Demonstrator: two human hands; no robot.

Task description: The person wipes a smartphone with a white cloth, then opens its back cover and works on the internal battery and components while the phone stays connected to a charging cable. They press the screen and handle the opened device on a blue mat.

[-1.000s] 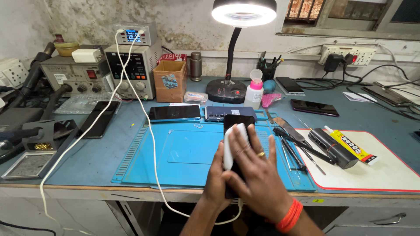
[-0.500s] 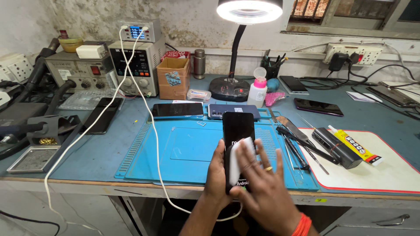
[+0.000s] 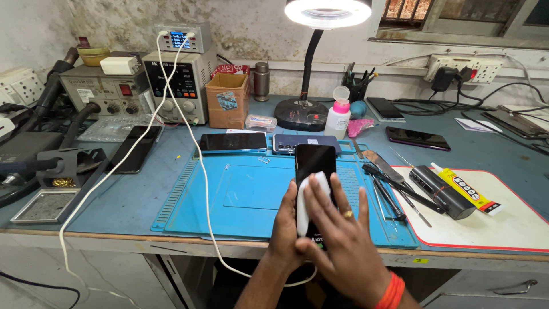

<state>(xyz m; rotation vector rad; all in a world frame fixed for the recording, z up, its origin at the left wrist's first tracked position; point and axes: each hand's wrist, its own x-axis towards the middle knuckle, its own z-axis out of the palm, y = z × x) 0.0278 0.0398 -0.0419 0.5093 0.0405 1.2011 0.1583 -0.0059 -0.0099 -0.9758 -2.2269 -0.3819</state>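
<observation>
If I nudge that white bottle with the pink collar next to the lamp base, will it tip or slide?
The white bottle stands upright, tall and narrow, so a push near its pink collar would probably tip it. It looks like light plastic, so a low push might slide it on the blue bench top. How full it is cannot be seen.

Black rectangular glass-fronted smartphone (image 3: 314, 166), screen dark and facing up, held tilted above the blue silicone mat, top end pointing away toward the lamp, lower end covered by fingers. White folded cloth pad (image 3: 305, 203) lies pressed flat on the screen's lower left part.
</observation>
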